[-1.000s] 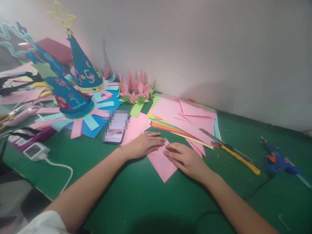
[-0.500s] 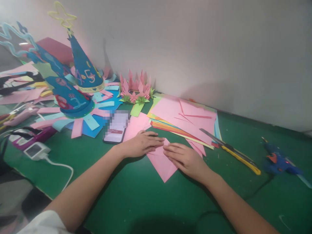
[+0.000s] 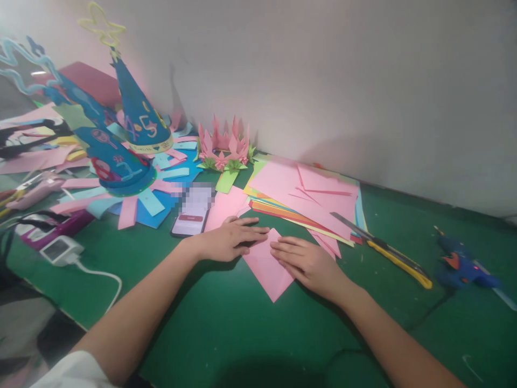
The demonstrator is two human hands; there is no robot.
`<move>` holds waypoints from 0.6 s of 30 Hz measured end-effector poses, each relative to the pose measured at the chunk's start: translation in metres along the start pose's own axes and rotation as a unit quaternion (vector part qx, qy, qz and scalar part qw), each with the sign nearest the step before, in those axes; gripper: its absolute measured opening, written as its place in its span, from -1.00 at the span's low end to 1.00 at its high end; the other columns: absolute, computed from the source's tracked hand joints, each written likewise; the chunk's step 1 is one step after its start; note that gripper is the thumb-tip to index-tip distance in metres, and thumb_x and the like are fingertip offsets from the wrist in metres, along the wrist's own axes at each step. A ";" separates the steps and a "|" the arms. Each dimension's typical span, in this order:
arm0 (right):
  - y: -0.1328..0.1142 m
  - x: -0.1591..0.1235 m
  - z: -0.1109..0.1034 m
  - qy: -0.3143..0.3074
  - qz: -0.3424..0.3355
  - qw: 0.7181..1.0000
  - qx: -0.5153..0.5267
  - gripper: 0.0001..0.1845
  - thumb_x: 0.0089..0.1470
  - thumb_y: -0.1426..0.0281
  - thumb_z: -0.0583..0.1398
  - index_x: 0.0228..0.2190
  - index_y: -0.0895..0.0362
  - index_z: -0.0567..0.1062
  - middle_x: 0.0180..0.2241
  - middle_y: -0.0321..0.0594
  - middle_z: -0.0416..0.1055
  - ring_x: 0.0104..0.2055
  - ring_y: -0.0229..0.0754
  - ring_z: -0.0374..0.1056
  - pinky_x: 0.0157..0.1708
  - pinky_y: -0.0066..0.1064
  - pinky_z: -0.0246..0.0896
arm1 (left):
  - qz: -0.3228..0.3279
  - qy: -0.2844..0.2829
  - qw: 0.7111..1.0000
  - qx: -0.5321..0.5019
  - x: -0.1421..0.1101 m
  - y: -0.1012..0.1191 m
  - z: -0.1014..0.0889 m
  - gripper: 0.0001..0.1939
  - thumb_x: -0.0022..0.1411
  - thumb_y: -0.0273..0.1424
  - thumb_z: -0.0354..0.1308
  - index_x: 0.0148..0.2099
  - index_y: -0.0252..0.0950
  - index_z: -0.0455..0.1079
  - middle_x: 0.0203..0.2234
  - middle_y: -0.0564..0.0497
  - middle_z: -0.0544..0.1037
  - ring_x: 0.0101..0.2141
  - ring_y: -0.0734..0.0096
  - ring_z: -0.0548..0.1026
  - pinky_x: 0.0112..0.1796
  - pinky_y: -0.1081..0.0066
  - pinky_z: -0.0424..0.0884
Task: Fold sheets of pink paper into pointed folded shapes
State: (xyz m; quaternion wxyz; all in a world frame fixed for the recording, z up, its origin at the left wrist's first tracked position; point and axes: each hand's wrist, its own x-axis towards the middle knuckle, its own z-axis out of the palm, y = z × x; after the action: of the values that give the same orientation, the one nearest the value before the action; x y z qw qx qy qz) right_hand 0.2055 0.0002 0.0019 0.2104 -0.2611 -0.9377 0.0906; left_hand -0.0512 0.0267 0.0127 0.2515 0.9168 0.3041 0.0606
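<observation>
Here's the pink paper square (image 3: 271, 267), flat on the tabletop (image 3: 194, 334), likely light and easily creased, best taken by its edges, left hand (image 3: 228, 241) resting fingers spread, right hand (image 3: 313, 265) fingers together, neither gripping.

Pale wall (image 3: 388, 97) stood at 12 o'clock behind the green bench (image 3: 197, 328). Blue cone hat (image 3: 131, 91) at 10 bore "5" and a yellow star outline (image 3: 103, 24) on top; second blue hat (image 3: 109, 151) tilted nearer 9, pink and light-blue strips fanned around its base. Pink paper crown (image 3: 224, 145) sat at 11, green leaves along its rim. Phone (image 3: 191, 210) lay between 8 and 9, screen lit, partly pixelated. White block (image 3: 60, 251) with cable, also toward 8. Coloured paper stack (image 3: 278, 180) at 3, mostly pink on top. Yellow-black cutter (image 3: 398, 262) lay at 4, blade out over the stack's corner. Blue glue gun (image 3: 464, 269), 4 too, farther out, red light showing.
</observation>
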 end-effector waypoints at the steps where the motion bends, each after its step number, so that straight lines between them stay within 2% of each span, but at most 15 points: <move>1: 0.000 0.000 0.000 0.000 0.000 1.000 0.000 -0.70 0.19 0.48 0.05 -0.10 0.12 0.49 -0.07 -0.21 0.48 -0.01 -0.09 0.36 -0.02 -0.19 0.36 | -0.001 -0.004 1.000 -0.002 0.000 0.000 0.000 -0.43 0.25 -0.54 -0.03 0.26 -0.04 0.05 0.22 0.06 0.17 0.25 0.17 0.01 0.18 0.06 -0.07; 6: 0.002 -0.001 0.002 0.003 -0.001 1.000 -0.001 -0.70 0.20 0.48 0.05 -0.10 0.13 0.50 -0.07 -0.21 0.48 -0.01 -0.10 0.36 -0.03 -0.21 0.36 | -0.011 -0.037 0.999 -0.006 -0.001 0.000 -0.003 -0.39 0.25 -0.57 -0.07 0.28 -0.02 -0.02 0.25 0.10 0.11 0.27 0.21 -0.07 0.19 0.06 -0.12; 11: 0.003 -0.002 0.002 0.007 0.001 1.000 0.001 -0.70 0.20 0.48 0.06 -0.09 0.10 0.49 -0.07 -0.24 0.48 0.00 -0.11 0.35 -0.02 -0.23 0.35 | -0.006 -0.044 0.999 -0.003 -0.002 0.002 -0.006 -0.38 0.25 -0.56 -0.09 0.29 -0.01 -0.05 0.26 0.12 0.09 0.28 0.26 -0.11 0.18 0.09 -0.13; 18: 0.001 0.000 0.001 0.009 -0.002 1.000 0.003 -0.70 0.19 0.49 0.05 -0.11 0.11 0.50 -0.07 -0.24 0.48 -0.01 -0.11 0.35 -0.02 -0.23 0.35 | 0.009 0.031 0.999 0.037 0.005 0.006 0.000 -0.51 0.28 -0.55 -0.15 0.21 -0.10 0.16 0.16 0.08 0.29 0.24 0.28 0.06 0.14 0.14 -0.08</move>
State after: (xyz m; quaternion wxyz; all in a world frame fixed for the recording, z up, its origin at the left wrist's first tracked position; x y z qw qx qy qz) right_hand 0.2054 0.0009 0.0002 0.2195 -0.2594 -0.9361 0.0906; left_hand -0.0439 0.0257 0.0150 0.2071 0.9260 0.3053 0.0800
